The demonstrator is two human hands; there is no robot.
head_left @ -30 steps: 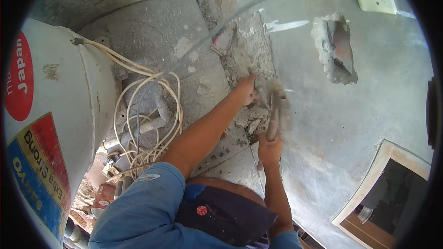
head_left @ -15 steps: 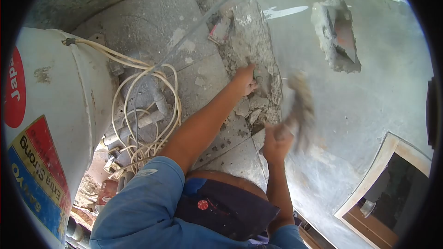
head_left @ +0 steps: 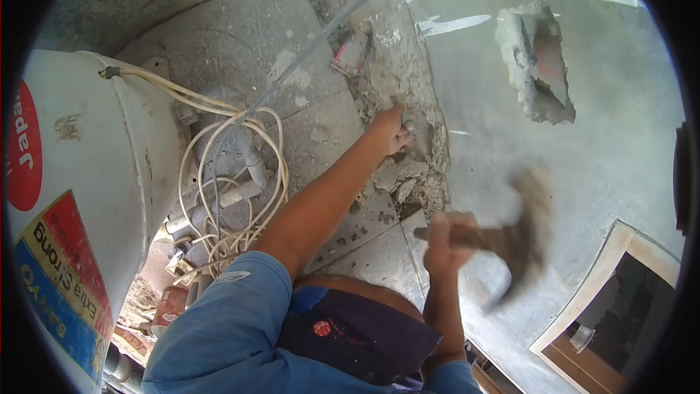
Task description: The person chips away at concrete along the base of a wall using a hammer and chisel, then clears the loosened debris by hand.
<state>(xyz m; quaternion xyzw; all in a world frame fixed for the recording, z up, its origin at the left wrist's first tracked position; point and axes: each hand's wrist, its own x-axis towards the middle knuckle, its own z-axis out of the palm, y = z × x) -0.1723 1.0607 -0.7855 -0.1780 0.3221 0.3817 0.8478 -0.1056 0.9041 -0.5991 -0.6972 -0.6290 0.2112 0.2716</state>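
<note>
Our left hand (head_left: pixel 389 131) holds a grey metal chisel (head_left: pixel 407 126); our right hand (head_left: pixel 442 237) grips a blurred wooden-handled hammer (head_left: pixel 483 236) out right. If we swing crooked, we hit our knuckles.

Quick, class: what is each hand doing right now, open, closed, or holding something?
Left hand: closed on a chisel.
Right hand: closed on a hammer.

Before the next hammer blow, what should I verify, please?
1. Left hand grips the short grey metal chisel in the broken cement groove: ok.
2. Right hand shut on the wooden-handled hammer: ok.
3. Hammer head apart from the chisel, path free: ok.
4. Left fingers clear of the chisel top: cannot tell.
5. Thin grey cable runs beside the groove: not ok.
</note>
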